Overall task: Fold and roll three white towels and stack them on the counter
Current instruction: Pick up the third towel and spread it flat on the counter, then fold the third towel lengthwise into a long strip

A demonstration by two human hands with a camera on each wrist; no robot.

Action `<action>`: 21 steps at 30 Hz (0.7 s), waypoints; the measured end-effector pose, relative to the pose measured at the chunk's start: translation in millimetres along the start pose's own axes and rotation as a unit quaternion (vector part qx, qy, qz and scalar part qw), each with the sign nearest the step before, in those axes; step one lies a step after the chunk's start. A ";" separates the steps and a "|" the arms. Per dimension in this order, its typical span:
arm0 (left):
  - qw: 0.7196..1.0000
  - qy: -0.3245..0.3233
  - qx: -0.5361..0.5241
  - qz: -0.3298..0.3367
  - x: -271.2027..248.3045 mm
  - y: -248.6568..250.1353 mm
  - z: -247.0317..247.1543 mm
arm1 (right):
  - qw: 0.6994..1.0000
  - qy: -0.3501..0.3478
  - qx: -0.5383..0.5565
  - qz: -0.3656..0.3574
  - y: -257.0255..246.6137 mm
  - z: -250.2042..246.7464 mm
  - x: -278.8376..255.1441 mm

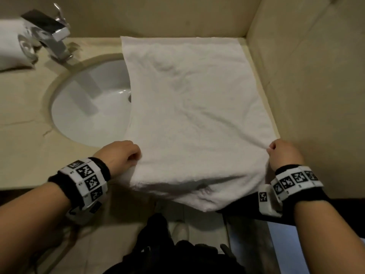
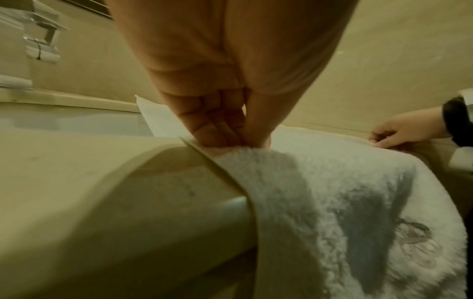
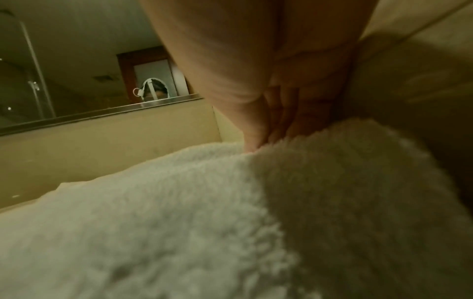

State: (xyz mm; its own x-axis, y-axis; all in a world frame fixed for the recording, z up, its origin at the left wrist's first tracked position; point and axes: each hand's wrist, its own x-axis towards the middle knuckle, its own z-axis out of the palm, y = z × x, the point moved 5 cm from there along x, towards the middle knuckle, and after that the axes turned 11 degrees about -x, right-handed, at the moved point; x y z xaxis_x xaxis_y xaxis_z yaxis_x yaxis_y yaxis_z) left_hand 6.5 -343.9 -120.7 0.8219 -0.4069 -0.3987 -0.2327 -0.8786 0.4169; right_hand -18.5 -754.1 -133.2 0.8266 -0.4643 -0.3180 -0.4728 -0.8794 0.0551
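A white towel [image 1: 193, 107] lies spread on the beige counter [image 1: 23, 99] against the right wall. Its left edge overlaps the sink, and its near end hangs over the counter's front edge [image 2: 332, 212]. My left hand [image 1: 126, 153] pinches the towel's left side near the front [image 2: 230, 139]. My right hand [image 1: 280, 153] pinches the right side [image 3: 258, 141]. A rolled white towel [image 1: 11, 46] sits at the back left, beside the tap.
A round white sink [image 1: 90, 107] is set into the counter, with a chrome tap [image 1: 53, 34] behind it. Beige walls [image 1: 308, 80] close the back and right side. A mirror [image 3: 76, 70] hangs above. The floor [image 1: 122, 230] lies below the counter edge.
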 end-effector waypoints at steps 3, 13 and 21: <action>1.000 -0.006 0.009 0.020 -0.7 8.3 5.5 | 1.000 0.015 -0.004 0.004 4.9 -4.8 3.8; 0.984 -0.033 0.108 0.139 -21.9 -8.0 -10.1 | 0.989 0.071 0.096 -0.084 -47.6 -16.4 -50.5; 0.977 -0.087 0.050 0.191 19.2 -0.2 -12.7 | 0.910 -0.145 0.307 -0.237 -210.3 10.0 -158.9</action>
State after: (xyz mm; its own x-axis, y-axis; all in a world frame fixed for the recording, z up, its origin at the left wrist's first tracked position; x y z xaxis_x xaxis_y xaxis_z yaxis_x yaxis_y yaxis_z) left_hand 28.9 -348.4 -118.0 0.5675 -0.7376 -0.3658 -0.5608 -0.6716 0.4842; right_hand -53.5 -494.4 -103.7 0.9093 0.0775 -0.4089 -0.2386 -0.7078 -0.6648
